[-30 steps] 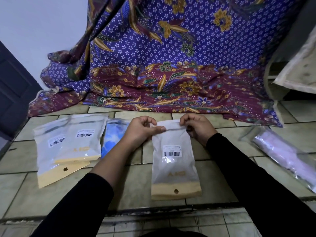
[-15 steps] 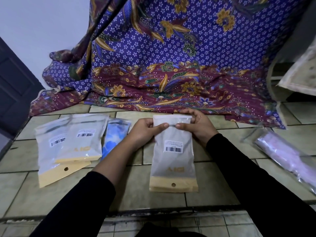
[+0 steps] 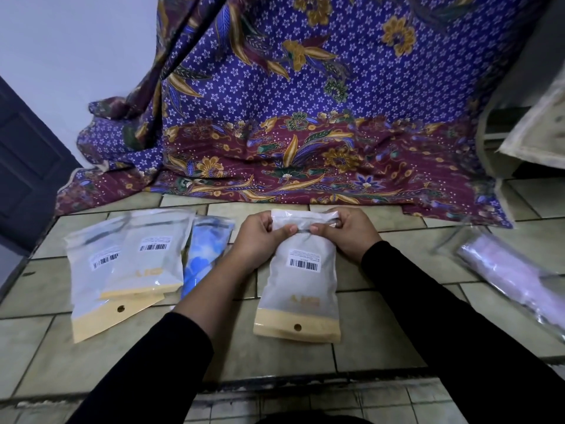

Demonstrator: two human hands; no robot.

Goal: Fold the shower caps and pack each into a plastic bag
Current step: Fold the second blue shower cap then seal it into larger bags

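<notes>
A frosted plastic bag (image 3: 301, 286) with a barcode label and a tan hang strip lies lengthwise on the tiled counter (image 3: 382, 332) in the middle. My left hand (image 3: 260, 237) and my right hand (image 3: 345, 234) both pinch its far zip edge, thumbs nearly meeting at the seal. What is inside the bag is hidden by the frosted plastic. To the left lie two similar packed bags (image 3: 134, 264), overlapping. A blue-patterned shower cap in clear wrap (image 3: 204, 255) lies beside them, partly under my left forearm. A pink shower cap in clear plastic (image 3: 513, 273) lies at the right.
A purple and maroon batik cloth (image 3: 305, 133) hangs behind and drapes onto the counter's far edge. A dark door (image 3: 24, 166) stands at the left. A pale framed object (image 3: 538, 123) leans at the right. The counter's front edge runs just below the bag.
My thumbs have slid along the bag's top edge toward each other. The bag has shifted slightly away from me, and its top now lies flat.
</notes>
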